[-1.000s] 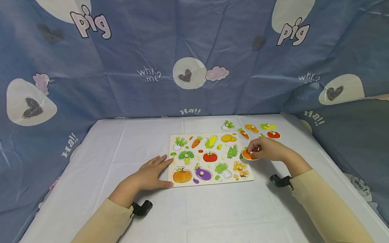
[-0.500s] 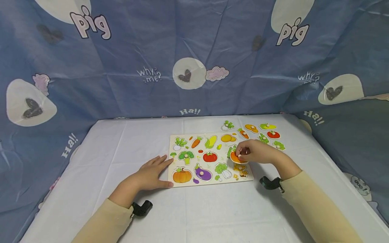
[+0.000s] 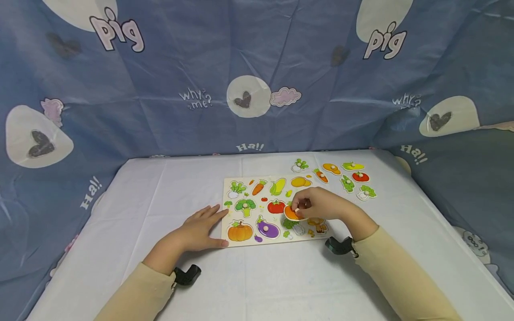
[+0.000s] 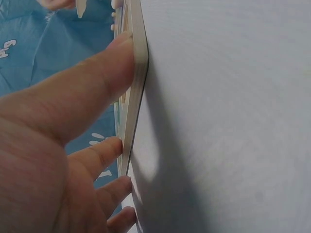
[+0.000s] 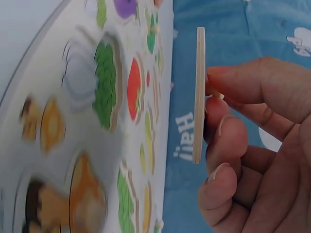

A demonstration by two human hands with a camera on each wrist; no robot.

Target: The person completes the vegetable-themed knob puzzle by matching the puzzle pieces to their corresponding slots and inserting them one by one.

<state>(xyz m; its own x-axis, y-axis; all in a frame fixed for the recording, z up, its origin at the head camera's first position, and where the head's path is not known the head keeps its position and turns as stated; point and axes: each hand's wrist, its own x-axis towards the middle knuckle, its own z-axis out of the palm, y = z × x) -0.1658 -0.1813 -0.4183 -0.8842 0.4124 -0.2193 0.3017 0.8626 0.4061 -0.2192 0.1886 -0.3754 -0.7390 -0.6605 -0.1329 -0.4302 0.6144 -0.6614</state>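
Here mid-frame, my right hand [image 3: 319, 204] pinches the pumpkin piece [image 3: 292, 214] by its knob [image 5: 218, 95]; my outstretched left hand [image 3: 201, 229] seemingly steadies the puzzle board [image 3: 281, 241].

Creased blue backdrop [image 3: 192, 129], "pig" lettering [image 3: 117, 32] & dark hearts [image 3: 242, 99] — tbl w/ white cloth [image 3: 257, 285] in front, soft light

The orange pumpkin piece [image 3: 291, 213], its pale knob [image 3: 296, 210] pinched by the right hand [image 3: 321, 205], hangs clear above the vegetable-printed board [image 3: 261, 215], which lies flat, its left side touched by the left hand [image 3: 202, 229].
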